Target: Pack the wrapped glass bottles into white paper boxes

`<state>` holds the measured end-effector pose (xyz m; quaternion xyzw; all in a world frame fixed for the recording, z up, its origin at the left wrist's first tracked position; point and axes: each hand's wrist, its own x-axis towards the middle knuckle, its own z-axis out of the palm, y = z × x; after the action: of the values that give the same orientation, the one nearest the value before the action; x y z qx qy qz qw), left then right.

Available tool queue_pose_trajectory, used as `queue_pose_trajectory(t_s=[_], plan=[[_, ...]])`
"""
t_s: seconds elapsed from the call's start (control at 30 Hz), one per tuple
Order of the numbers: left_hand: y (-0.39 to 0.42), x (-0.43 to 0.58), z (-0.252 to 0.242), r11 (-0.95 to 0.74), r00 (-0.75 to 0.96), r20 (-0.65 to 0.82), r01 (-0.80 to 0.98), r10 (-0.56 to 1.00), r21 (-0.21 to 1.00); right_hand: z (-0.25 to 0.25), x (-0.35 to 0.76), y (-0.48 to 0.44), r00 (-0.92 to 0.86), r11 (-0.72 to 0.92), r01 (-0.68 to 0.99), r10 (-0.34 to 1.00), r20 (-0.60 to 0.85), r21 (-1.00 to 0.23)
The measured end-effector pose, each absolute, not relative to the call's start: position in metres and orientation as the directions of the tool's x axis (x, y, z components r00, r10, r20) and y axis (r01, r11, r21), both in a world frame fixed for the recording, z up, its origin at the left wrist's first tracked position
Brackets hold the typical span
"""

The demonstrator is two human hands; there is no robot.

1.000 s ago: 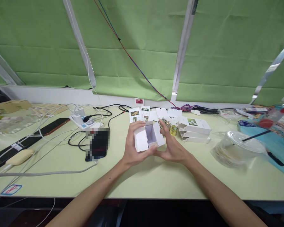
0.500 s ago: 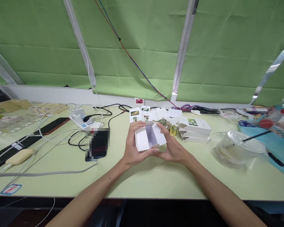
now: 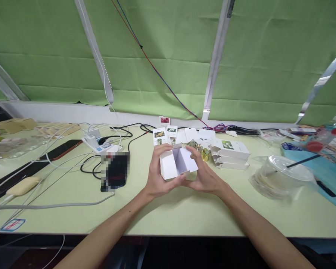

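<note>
A small white cardboard box (image 3: 168, 165) is held between both hands above the table, its near end open and flaps spread to the sides. My left hand (image 3: 154, 173) grips its left side, fingers over the top and thumb under the lower edge. On the right side my right hand (image 3: 205, 175) wraps round it the same way. Just behind lie several small gold-coloured bottles (image 3: 205, 154), partly hidden by my right hand. A stack of white boxes (image 3: 231, 153) with open ends and a flower picture on top stands to their right.
A round clear plastic tub (image 3: 285, 173) in a bag stands at right, by a blue sheet (image 3: 322, 183). Left are a dark phone (image 3: 117, 172), a white power strip (image 3: 96, 144) and tangled cables. More white printed boxes (image 3: 159, 135) lie at the back.
The right flap of the box has shifted slightly outward and the right fingers have moved a little. Both hands stay in nearly the same place.
</note>
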<state>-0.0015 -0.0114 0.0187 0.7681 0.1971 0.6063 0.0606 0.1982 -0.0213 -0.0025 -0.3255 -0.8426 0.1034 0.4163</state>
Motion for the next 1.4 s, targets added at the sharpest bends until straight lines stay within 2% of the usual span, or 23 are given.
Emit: queue_pose_trajectory(t_s=[0.4,0.63,1.17,1.4], plan=[[-0.0115,-0.0011,0.0176,-0.91,0.181,0.902,0.219,0.392,0.351,-0.0014,0.1972,-0.0214,-0.448,0.79,0.459,0.601,0.662,-0.407],[-0.0121,-0.0006,0.0179,-0.915,0.201,0.904,0.236,0.377,0.329,0.0018,0.1972,-0.0223,-0.481,0.842,0.389,0.531,0.698,-0.373],[-0.0134,-0.0014,0.015,-0.906,0.233,0.899,0.302,0.372,0.297,-0.0017,0.1973,-0.0223,-0.462,0.801,0.454,0.586,0.666,-0.39],[-0.0133,-0.0012,0.016,-0.902,0.216,0.904,0.316,0.369,0.293,-0.0028,0.1963,-0.0216,-0.464,0.816,0.445,0.562,0.685,-0.368]])
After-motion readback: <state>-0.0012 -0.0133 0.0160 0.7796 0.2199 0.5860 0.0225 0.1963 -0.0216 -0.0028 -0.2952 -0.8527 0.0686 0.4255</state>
